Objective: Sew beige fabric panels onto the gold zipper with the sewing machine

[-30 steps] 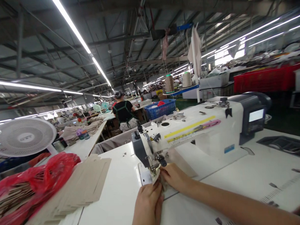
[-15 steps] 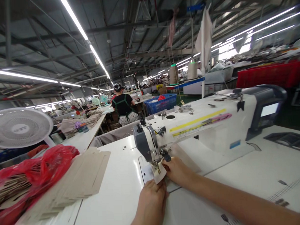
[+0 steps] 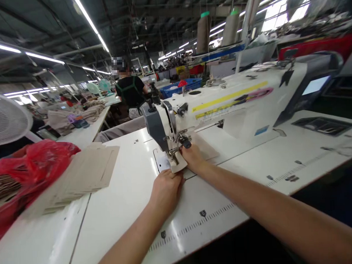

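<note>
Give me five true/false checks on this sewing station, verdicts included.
1. The sewing machine's display screen is lit. True.
2. The left hand touches the pale fabric piece at the presser foot. True.
3. Stacked beige panels lie beside the red plastic bag. True.
4. The red plastic bag is right of the sewing machine. False: it is left.
5. The right hand is on the stacked panels. False: it is beside the presser foot.

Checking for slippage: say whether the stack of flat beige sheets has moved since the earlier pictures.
No; by the dark seam in the white tabletop, the stack shows no shift.
</note>
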`<action>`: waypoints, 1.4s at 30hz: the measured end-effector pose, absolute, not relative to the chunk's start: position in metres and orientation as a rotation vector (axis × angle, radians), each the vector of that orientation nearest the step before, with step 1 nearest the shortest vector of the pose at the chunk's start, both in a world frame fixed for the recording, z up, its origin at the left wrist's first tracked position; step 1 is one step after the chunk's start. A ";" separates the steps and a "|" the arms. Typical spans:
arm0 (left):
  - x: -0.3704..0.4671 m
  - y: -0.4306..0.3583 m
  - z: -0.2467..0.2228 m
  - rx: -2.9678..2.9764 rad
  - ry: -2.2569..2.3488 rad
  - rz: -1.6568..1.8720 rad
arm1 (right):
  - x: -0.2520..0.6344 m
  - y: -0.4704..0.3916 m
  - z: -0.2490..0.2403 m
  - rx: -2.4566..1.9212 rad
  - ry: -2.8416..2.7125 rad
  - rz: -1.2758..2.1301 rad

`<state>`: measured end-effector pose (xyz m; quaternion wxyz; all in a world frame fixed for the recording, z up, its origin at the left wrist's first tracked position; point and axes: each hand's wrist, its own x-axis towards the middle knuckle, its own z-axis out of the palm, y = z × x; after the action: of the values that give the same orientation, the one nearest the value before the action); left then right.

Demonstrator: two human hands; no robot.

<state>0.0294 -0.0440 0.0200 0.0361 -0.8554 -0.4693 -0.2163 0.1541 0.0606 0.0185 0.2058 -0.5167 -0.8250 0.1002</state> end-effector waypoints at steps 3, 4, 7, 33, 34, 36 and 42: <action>0.028 -0.053 0.025 -2.554 -1.452 -0.695 | 0.166 0.047 0.021 -1.282 -2.352 0.274; 0.027 -0.056 0.027 -2.517 -1.461 -0.706 | 0.173 0.038 0.021 -1.208 -2.381 0.272; 0.024 -0.061 0.028 -2.385 -1.527 -0.733 | 0.194 0.012 0.018 -0.941 -2.467 0.198; -0.004 -0.004 0.013 -2.485 -1.121 -0.601 | 0.197 0.031 0.016 -0.778 -2.504 0.182; -0.004 -0.002 0.012 -2.491 -1.151 -0.602 | 0.197 0.031 0.014 -0.771 -2.493 0.189; -0.003 -0.001 0.010 -2.496 -1.199 -0.608 | 0.197 0.030 0.013 -0.733 -2.442 0.148; -0.001 -0.006 0.006 -2.487 -1.264 -0.676 | 0.189 0.034 0.011 -0.518 -2.199 -0.133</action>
<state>-0.0010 -0.0063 0.0061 0.1354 -0.8584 -0.4363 -0.2333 0.1888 0.0336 0.0113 0.4254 -0.2071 -0.8794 -0.0533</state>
